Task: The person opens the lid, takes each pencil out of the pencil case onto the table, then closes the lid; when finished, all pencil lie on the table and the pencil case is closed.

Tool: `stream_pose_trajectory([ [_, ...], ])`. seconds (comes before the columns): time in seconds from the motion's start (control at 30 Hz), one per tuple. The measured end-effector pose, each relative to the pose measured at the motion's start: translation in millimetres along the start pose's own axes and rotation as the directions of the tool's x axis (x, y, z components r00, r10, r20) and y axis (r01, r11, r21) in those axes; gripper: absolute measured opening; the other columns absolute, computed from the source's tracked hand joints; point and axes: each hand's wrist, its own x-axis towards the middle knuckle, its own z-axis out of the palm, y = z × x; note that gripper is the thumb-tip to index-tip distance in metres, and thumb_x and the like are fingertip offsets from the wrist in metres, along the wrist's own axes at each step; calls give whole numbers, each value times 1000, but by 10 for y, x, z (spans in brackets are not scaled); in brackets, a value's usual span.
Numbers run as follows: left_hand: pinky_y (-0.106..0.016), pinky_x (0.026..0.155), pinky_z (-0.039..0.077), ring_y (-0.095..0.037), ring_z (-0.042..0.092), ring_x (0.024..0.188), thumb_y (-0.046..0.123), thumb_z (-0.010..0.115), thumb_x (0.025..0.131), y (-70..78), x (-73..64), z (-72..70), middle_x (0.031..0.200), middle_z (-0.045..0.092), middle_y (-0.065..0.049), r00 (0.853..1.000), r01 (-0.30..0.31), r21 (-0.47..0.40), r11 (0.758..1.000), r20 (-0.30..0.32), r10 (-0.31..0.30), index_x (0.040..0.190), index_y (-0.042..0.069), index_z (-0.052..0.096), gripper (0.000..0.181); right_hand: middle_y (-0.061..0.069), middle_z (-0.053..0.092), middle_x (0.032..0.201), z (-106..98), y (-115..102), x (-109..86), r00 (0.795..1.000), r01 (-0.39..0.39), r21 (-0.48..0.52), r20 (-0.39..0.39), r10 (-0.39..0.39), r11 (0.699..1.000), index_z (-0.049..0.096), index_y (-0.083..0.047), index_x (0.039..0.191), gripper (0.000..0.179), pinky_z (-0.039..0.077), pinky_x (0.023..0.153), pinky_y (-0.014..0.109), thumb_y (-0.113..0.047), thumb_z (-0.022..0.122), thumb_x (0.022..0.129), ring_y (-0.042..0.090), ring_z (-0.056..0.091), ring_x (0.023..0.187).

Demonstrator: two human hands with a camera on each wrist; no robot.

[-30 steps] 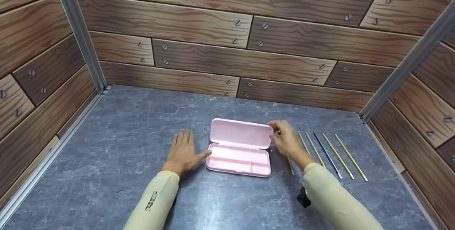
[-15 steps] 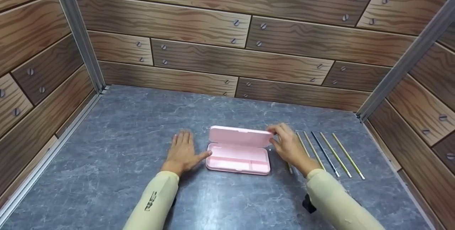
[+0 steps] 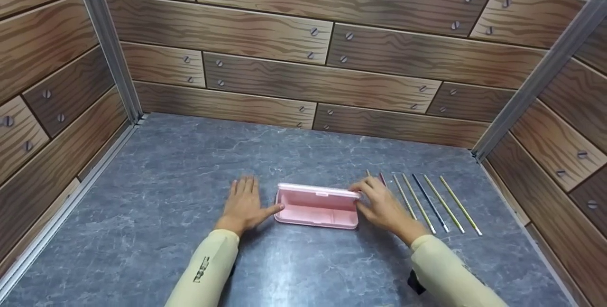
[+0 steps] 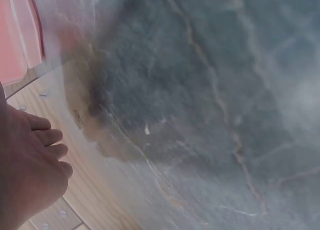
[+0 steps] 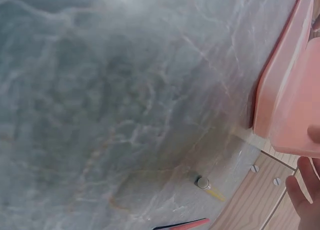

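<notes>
A pink pencil case [image 3: 313, 224] lies on the grey marbled table with its hinged lid [image 3: 303, 189] partly lowered over the bottom half. Part of the inside shows through the gap at the front. My right hand [image 3: 383, 208] pinches the lid's right end; in the right wrist view the thumb lies against the pink lid [image 5: 295, 107] and the other fingers reach round its edge. My left hand [image 3: 243, 206] rests flat on the table to the left, fingers spread, with the thumb at the case's left edge. In the left wrist view, the left hand [image 4: 32, 165] has straight fingers.
Several pencils lie side by side right of the case, among them a dark blue one [image 3: 430, 202] and a yellow one [image 3: 461, 205]. A red pencil [image 3: 382, 179] is partly behind the right hand. Wood-patterned panels [image 3: 265, 72] wall the table's back and sides.
My right hand has swung the lid from leaning back, wide open, forward and down over the case. The left hand has stayed in place.
</notes>
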Motion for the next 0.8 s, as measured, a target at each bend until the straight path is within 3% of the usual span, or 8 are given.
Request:
stream_pose_trajectory([
  [0.3,-55,130,8,-44,15,154,73,55,88,0,-77,-30,163,23,-30,999,14,-30,999,32,-13,154,-11,27,110,3,62,105,-52,-110,-105,988,-89,27,131,84,996,70,-15,108,40,58,85,42,-34,88,77,19,61,101],
  [0.63,-54,131,6,-42,12,156,77,51,88,17,-104,-46,165,20,-27,998,29,-8,1000,62,-28,155,-9,23,113,3,64,111,-46,-173,-170,974,-127,19,189,122,992,72,-18,105,35,56,87,44,-42,82,82,20,60,106],
  [0.8,-55,130,8,-43,15,155,76,52,88,28,-125,-34,163,22,-29,999,17,1,1000,50,-17,154,-10,25,112,1,64,111,-44,-202,-212,971,-133,32,206,123,991,74,-17,105,34,56,90,42,-43,81,83,18,59,108],
])
